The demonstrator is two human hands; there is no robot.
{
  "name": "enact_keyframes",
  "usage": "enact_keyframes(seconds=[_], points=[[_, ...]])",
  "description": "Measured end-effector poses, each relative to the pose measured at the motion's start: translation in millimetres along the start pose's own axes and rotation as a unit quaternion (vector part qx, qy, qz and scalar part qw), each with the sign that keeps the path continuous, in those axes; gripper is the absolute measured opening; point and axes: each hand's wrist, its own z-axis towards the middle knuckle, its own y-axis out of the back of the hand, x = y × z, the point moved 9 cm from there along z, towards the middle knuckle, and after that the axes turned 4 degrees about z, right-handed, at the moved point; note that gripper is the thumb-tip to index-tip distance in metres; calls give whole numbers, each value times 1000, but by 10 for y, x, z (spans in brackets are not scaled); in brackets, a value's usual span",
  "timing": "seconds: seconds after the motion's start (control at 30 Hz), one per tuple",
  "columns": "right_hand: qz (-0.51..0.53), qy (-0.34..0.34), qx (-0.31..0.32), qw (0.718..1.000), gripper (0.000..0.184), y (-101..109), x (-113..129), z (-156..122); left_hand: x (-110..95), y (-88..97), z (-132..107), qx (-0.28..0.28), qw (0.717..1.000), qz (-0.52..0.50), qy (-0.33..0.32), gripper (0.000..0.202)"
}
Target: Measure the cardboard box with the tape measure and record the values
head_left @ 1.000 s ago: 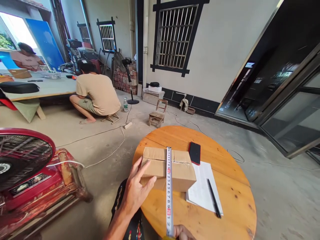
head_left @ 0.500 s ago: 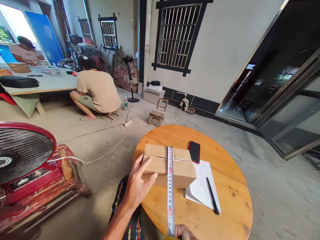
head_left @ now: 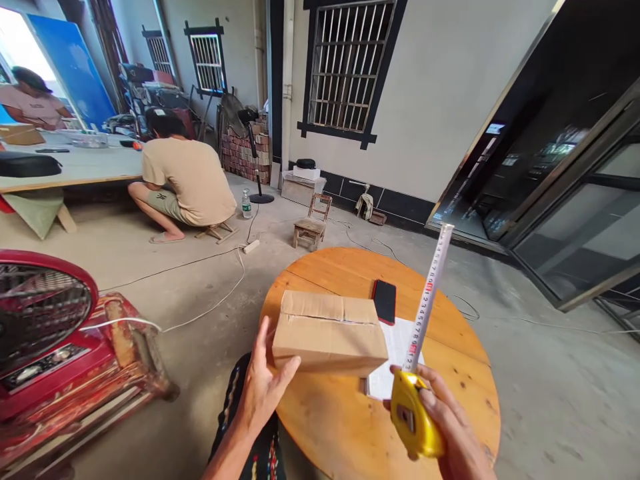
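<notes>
Clasping tape measure [head_left: 414,415], right hand [head_left: 453,430] grip wrapped tight; left hand [head_left: 263,388] grip spread against cardboard box [head_left: 330,332].

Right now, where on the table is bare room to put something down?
Bare table: the far arc behind the cardboard box and phone; the right rim beyond the paper; the near strip between left hand and right hand holding the tape measure. The middle is crowded.

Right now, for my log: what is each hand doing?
Left hand: open, resting against the cardboard box.
Right hand: closed on the yellow tape measure, blade extended.
</notes>
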Motion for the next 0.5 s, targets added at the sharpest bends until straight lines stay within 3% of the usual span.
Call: enact_keyframes(seconds=[0.13,0.23,0.4,0.5], points=[[-28,33,39,998,61,-115,-24,233,158,-72,-31,33,998,15,51,71],[-13,49,80,996,57,-277,18,285,77,33,39,17,995,76,58,59],[5,29,132,991,44,-543,354,582,-125,310,286,-37,990,120,62,71],[15,37,134,990,35,-655,587,847,-181,294,369,-11,990,135,49,70]])
